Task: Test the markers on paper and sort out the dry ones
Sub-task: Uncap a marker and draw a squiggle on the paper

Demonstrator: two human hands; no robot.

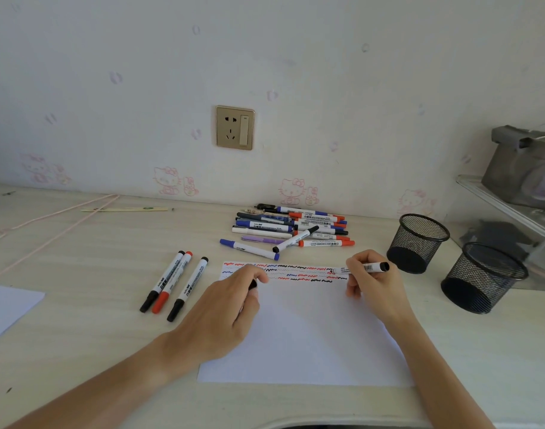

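A white sheet of paper (305,332) lies in front of me, its top strip covered with red, blue and black squiggles. My right hand (373,286) grips an uncapped black marker (365,267), its tip touching the paper at the right end of the squiggles. My left hand (231,308) rests on the paper's left part and holds a black cap (252,284) between its fingers. A pile of several markers (291,229) lies beyond the paper. Three capped markers (173,284), two black and one red, lie side by side to the left.
Two black mesh pen cups (417,243) (482,278) stand at the right, with a clear shelf holding a grey bag (525,168) behind them. Another white sheet (5,308) lies at the left edge. Chopsticks (124,209) and a pink cord (48,233) lie far left.
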